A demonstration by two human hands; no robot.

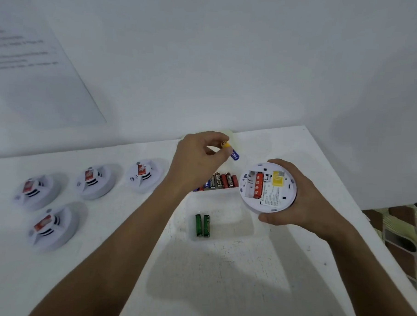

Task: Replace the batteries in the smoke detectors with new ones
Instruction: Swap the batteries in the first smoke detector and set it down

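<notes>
While my right hand [303, 197] cups an upturned smoke detector [268, 187], fingers curled round its rim, I see one red battery [259, 185] seated in its open bay. My left hand [199, 161], up and to the left of it, pinches a blue and yellow battery [232, 152] between thumb and fingertips. Just below that hand lies a row of mixed batteries [219, 181]; nearer me, between my forearms, two green batteries [202, 225] sit in a clear tray [238, 224]. Four more detectors [91, 180] rest on the white table [221, 278], left of my left arm.
</notes>
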